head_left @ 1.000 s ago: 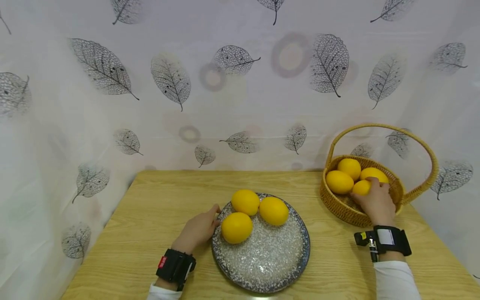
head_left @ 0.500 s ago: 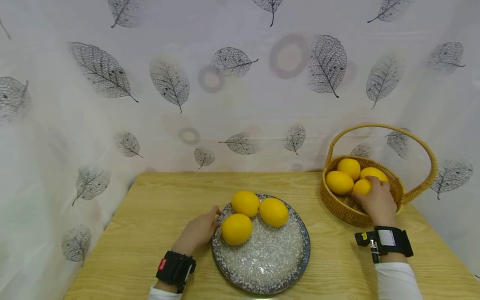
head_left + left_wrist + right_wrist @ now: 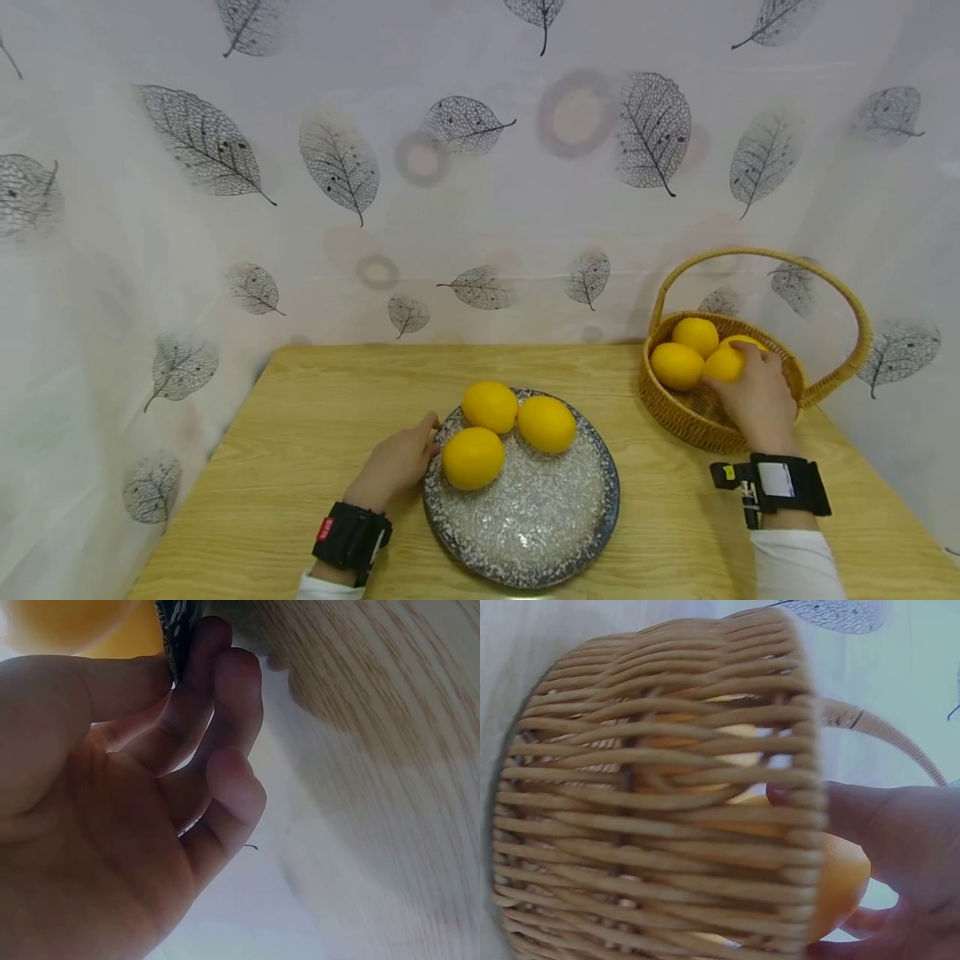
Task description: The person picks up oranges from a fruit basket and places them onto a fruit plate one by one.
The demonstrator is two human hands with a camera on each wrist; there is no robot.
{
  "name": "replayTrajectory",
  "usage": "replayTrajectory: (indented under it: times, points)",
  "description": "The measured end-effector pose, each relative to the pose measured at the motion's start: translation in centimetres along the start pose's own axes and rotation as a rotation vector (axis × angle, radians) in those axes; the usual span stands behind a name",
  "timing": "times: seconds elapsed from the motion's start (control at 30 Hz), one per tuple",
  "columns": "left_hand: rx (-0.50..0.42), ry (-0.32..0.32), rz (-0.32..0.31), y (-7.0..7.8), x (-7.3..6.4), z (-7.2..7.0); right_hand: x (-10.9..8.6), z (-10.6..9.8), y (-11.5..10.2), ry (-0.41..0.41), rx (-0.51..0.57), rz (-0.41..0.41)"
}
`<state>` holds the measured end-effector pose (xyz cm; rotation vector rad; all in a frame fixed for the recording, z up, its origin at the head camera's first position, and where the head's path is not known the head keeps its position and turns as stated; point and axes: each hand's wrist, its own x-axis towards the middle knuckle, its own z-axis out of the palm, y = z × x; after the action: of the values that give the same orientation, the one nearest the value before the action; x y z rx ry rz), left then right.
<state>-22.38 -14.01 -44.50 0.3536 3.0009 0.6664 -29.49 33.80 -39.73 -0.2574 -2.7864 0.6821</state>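
Observation:
At the speckled grey plate (image 3: 536, 517) with its dark rim, my left hand (image 3: 397, 460) pinches the left edge. The left wrist view has the dark plate rim (image 3: 175, 634) between thumb and fingers. Three yellow-orange oranges (image 3: 472, 458) sit on the plate's far left part. On the right, my right hand (image 3: 761, 402) reaches into a wicker basket (image 3: 678, 417) and grips an orange (image 3: 722, 365). In the right wrist view, the basket wall (image 3: 667, 817) partly covers this orange (image 3: 844, 881) and my fingers. Several oranges are in the basket, the rear right one largely hidden.
The basket's tall arched handle (image 3: 855, 304) rises over my right hand. Under everything lies a wooden table (image 3: 315, 400), its far edge against a leaf-patterned curtain (image 3: 480, 208). Bare wood separates plate and basket.
The orange in my right hand has risen slightly, covering more of the orange behind it. My left hand and the plate stay put.

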Motion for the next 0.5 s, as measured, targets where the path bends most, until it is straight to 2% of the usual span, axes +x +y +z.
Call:
replayTrajectory:
  times: [0.27,0.5]
  points:
    - [0.006,0.011,0.003,0.0,-0.1,0.2,-0.7,-1.3,-1.5,0.041,0.038,-0.06]
    - [-0.003,0.004,-0.006,0.4,-0.1,-0.2,-0.4,-1.7,-2.7,-0.022,0.155,-0.143]
